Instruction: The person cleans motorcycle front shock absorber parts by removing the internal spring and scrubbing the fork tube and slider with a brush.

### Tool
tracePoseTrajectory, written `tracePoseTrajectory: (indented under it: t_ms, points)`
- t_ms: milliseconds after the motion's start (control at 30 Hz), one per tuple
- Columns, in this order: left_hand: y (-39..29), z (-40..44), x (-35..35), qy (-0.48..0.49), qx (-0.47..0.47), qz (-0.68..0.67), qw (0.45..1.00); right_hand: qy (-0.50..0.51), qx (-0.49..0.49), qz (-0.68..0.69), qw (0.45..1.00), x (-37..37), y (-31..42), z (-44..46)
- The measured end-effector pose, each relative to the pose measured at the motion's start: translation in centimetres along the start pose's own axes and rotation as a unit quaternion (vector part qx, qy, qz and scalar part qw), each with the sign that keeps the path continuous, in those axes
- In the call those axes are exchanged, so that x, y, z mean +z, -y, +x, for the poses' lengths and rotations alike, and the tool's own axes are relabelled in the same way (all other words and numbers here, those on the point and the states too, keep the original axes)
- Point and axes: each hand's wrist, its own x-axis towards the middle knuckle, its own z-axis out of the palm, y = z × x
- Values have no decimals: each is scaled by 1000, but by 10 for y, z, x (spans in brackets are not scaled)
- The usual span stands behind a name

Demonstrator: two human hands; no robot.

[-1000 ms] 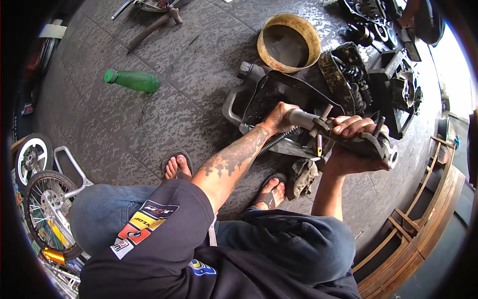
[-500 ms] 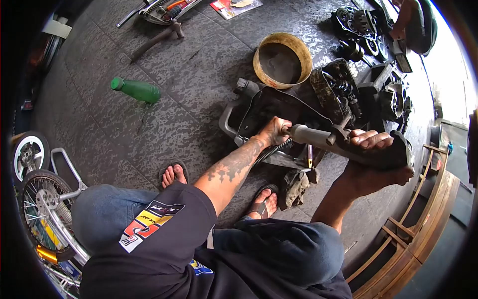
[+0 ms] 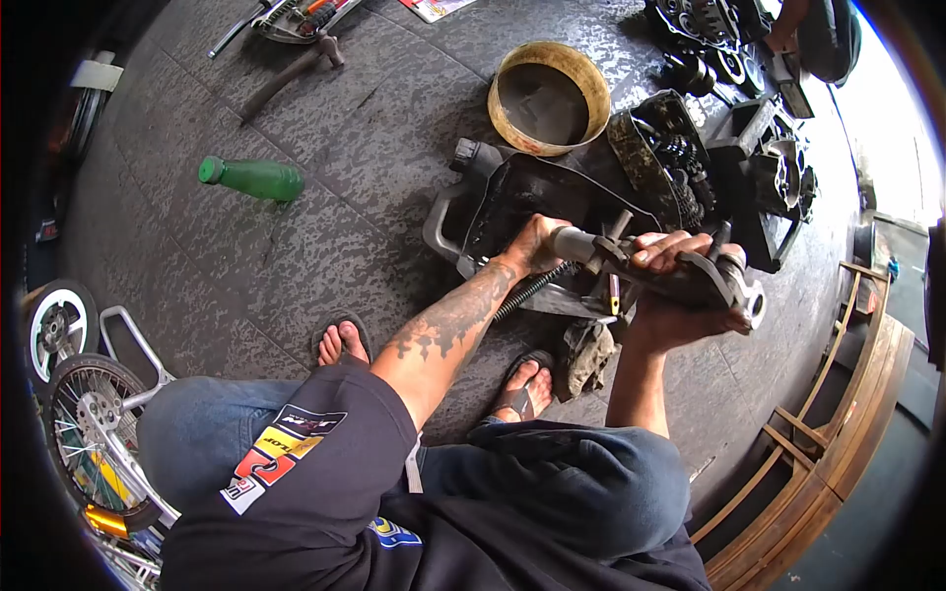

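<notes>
Both hands hold a grey motorcycle fork leg (image 3: 574, 243) above a dark container cut open into a tray (image 3: 476, 229). My left hand (image 3: 533, 246) is closed round the tube's left end, so that end is hidden. My right hand (image 3: 675, 281) wraps the thicker bracketed part, fingers on top and palm beneath. A round metal eye (image 3: 756, 305) sticks out past my right hand. Below my left hand, a dark coiled spring (image 3: 530, 294) slants across the tray's near edge. A small tool with a yellow and red handle (image 3: 614, 294) is beside it.
A round yellowish tub (image 3: 500, 110) stands behind the tray. Greasy engine parts (image 3: 655, 163) lie to the right. A crumpled rag (image 3: 583, 360) is near my foot. Leftward are a green bottle (image 3: 251, 179) and a hammer (image 3: 296, 77). Another person (image 3: 828, 44) is at upper right.
The fork leg has turned, and its right end is nearer my left hand, with the round eye now showing. My right hand has shifted left. The whole view has moved slightly.
</notes>
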Motion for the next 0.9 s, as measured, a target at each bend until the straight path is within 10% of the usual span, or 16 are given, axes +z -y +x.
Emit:
tracePoseTrajectory:
  t_ms: [900]
  points:
    - [3,-1,5,45,-14,105,993,2,-17,102,995,-12,29,1]
